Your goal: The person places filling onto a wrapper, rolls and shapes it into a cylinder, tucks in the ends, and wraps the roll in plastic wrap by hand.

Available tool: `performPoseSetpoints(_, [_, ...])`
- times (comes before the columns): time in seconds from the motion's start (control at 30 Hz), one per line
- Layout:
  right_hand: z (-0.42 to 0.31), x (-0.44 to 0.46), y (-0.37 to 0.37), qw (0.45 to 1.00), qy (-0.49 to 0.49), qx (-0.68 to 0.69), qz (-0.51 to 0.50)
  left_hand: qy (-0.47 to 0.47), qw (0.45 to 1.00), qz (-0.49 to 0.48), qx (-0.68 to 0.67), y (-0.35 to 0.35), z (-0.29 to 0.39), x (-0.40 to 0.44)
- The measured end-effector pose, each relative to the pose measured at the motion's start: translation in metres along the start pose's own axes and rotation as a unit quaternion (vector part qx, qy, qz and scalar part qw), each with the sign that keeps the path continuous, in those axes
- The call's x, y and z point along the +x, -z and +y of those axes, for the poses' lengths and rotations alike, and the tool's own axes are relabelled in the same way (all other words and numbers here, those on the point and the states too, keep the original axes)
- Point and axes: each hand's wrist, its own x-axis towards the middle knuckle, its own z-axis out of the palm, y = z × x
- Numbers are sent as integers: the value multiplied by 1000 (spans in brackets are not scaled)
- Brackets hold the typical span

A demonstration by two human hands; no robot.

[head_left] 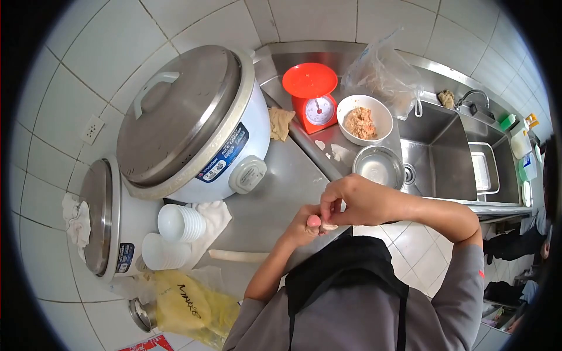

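Note:
My left hand [302,227] and my right hand [358,199] meet in front of my apron, above the counter's edge. The fingers of both are closed around a small pale piece [329,226], mostly hidden by them, so I cannot make out its kind. A metal bowl [379,166] with cloudy liquid stands just beyond my right hand. Behind it is a white bowl [384,120] holding an orange-pink minced mixture [360,123]. Left of the bowls lie thin white scraps [339,152]. A long pale stick [238,255] rests on the counter, left of my left forearm.
A red dial scale [319,111] and a clear plastic bag [383,76] stand at the back. Two large rice cookers [252,117], stacked white cups [181,223] and a yellow bag [190,307] are to the left. The sink [430,140] and another person [515,243] are to the right.

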Motion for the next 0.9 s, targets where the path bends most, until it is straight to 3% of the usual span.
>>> performPoseSetpoints(0.17, [-10,-3,0,988,-61,-115,83,-26,998,53,15,-4,6,3])
performPoseSetpoints(0.27, [-14,-6,3,990,-105,-64,74,-55,993,92,43,-9,16,7])
performPoseSetpoints(0.4, [1,-3,-8,989,-77,-83,100,-57,989,120,66,-13,20,10])
performPoseSetpoints(0.5, [11,0,-17,976,-51,-169,129,-40,986,114,115,-11,13,11])
performPoseSetpoints(0.6, [14,-1,-16,977,-46,-166,129,-42,990,120,63,-10,-2,8])
performPoseSetpoints(0.73, [8,-9,4,994,-13,-43,100,-93,987,123,46,-5,-2,11])
performPoseSetpoints(0.9, [17,-13,9,990,-70,112,51,-89,988,106,75,-9,5,13])
